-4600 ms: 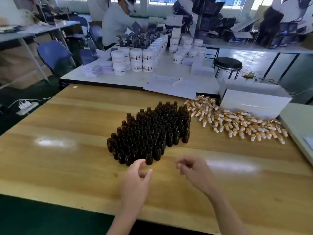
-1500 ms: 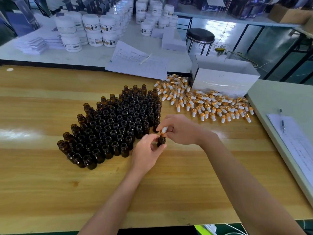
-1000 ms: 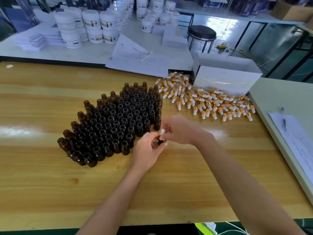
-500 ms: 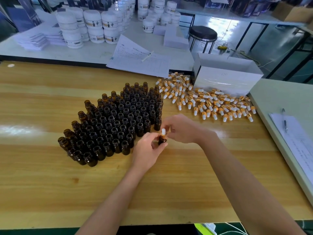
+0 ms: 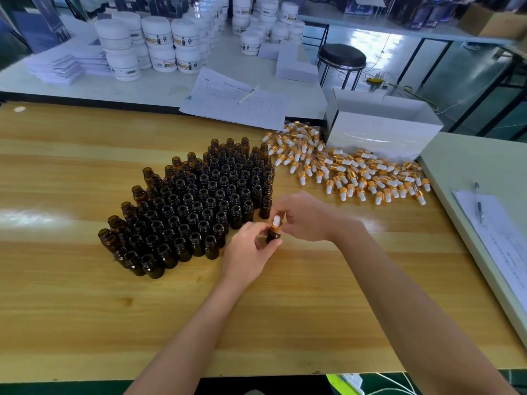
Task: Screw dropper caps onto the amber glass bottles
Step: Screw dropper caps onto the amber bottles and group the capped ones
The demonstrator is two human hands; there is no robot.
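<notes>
Beside the bottle cluster (image 5: 199, 201), left hand (image 5: 251, 252) grips one bottle (image 5: 273, 237), right hand (image 5: 305, 216) pinches its dropper cap (image 5: 275, 222): keep it square, twist gently.

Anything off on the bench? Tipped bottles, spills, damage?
Nothing stands out. Amber bottles stand upright in a tight block; dropper caps lie in a loose heap by the white box. No spill or breakage visible.

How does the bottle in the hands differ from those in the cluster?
The held bottle wears a dropper cap, white bulb over gold collar; the cluster bottles have open necks. The left hand grips the held bottle while the right hand pinches its cap; the cluster bottles stand untouched. The held bottle is apart, off the cluster's right edge. Both are amber and upright.
</notes>
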